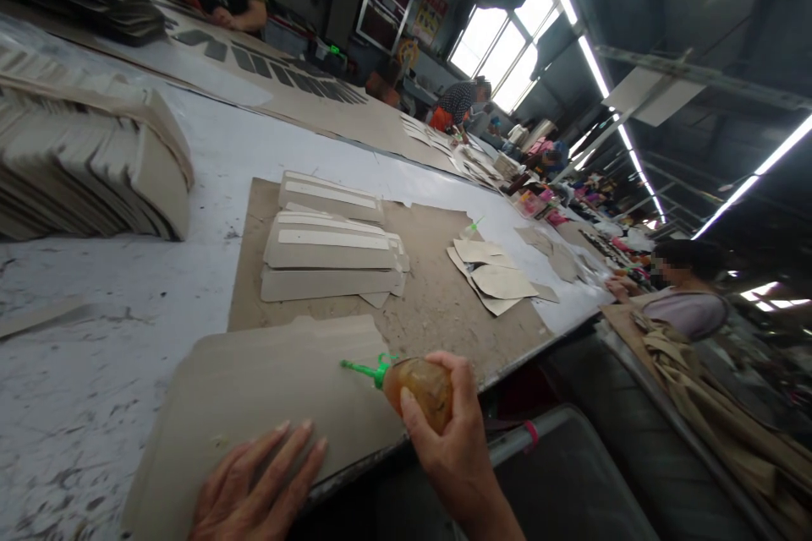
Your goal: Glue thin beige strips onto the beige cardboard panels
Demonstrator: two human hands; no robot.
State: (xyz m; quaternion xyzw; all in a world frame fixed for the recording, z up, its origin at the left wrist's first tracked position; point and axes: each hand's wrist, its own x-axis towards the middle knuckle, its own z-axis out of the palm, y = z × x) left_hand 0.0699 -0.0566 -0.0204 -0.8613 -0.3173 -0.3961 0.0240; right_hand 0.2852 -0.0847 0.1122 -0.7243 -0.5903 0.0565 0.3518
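Observation:
My right hand [447, 431] is wrapped round a glue bottle [419, 393] of amber liquid, tilted so its green nozzle points left. The nozzle tip is over a large beige panel [285, 372] at the table's near edge; whether it touches the panel I cannot tell. Flat on the panel's lower part lies my left hand [257, 482], fingers stretched out and holding nothing. Beyond the panel, several beige pieces with pale strips [333, 249] lie overlapped on a brown board [431, 296].
A thick stack of beige panels [95, 161] stands at the left. Cream cut pieces [491, 270] lie on the board's right side. Below the table edge is a grey bin [571, 473]. Co-workers sit or stand at the far table and at the right [685, 296].

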